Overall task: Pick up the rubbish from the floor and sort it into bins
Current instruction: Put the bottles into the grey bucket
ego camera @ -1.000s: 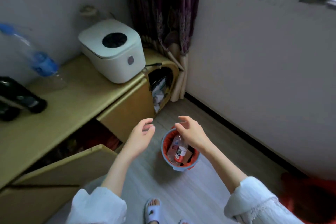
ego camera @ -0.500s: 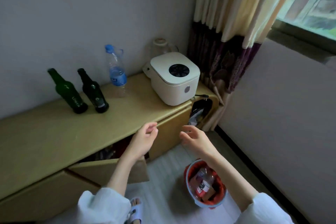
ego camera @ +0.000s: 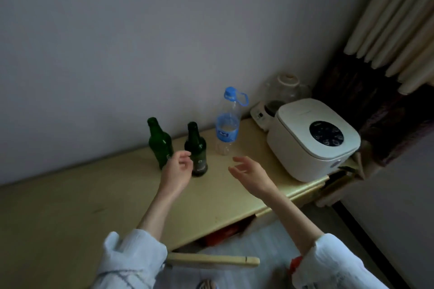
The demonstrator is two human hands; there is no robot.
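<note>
Two green glass bottles stand upright on the yellow cabinet top (ego camera: 70, 204): a lighter green bottle (ego camera: 158, 141) on the left and a darker green bottle (ego camera: 196, 148) beside it. A clear plastic bottle (ego camera: 227, 124) with a blue cap and label stands to their right. My left hand (ego camera: 177, 170) hovers in front of the two green bottles, fingers loosely curled, holding nothing. My right hand (ego camera: 249, 171) is raised over the cabinet top below the plastic bottle, fingers spread and empty. A sliver of the red bin (ego camera: 295, 264) shows by my right sleeve.
A white rice cooker (ego camera: 312, 138) sits at the cabinet's right end, with a glass kettle (ego camera: 281, 94) behind it. An open cabinet door (ego camera: 211, 260) juts out low over the floor. Curtains (ego camera: 387, 54) hang at the right.
The view has swung up from the red bin on the floor to the cabinet top. Both empty hands have risen from above the bin toward the bottles.
</note>
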